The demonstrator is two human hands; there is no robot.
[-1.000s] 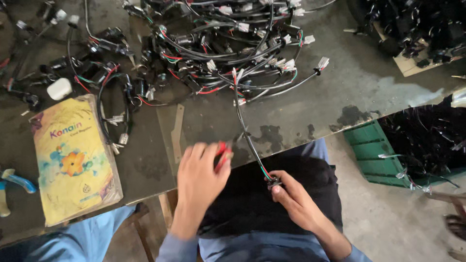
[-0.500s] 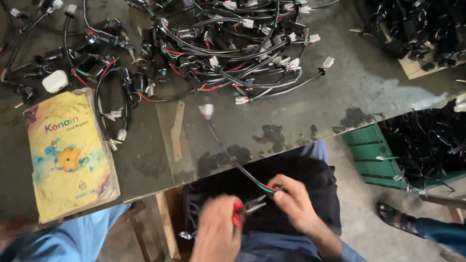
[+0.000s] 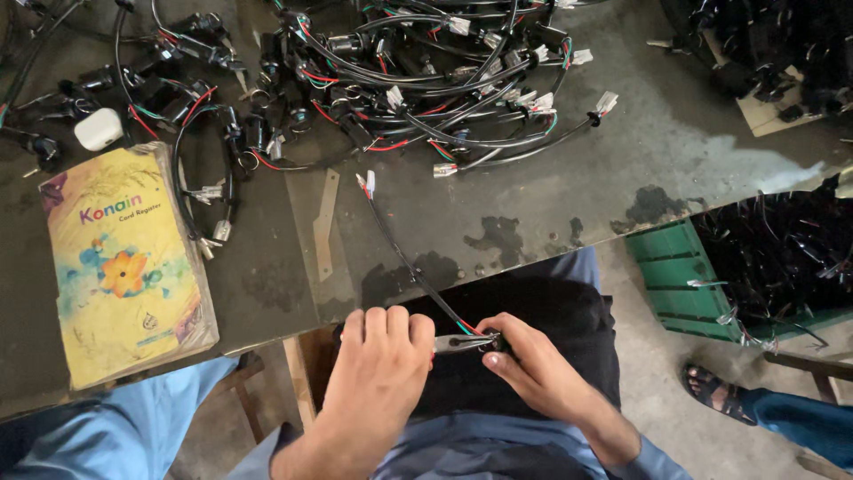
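The left hand (image 3: 378,364) is closed around a small metal cutting tool with red handles (image 3: 451,343), just below the edge of the dark worn worktable (image 3: 551,204). The right hand (image 3: 524,364) pinches the near end of a thin black cable with coloured wires (image 3: 404,258), touching the tool's tip. This cable runs up from the hands over the table edge; its far end, with a white connector, lies on the table. Left on the table lies a yellow paper booklet with a flower picture (image 3: 120,267). At the far side of the table is a tangled heap of black wire harnesses (image 3: 418,71).
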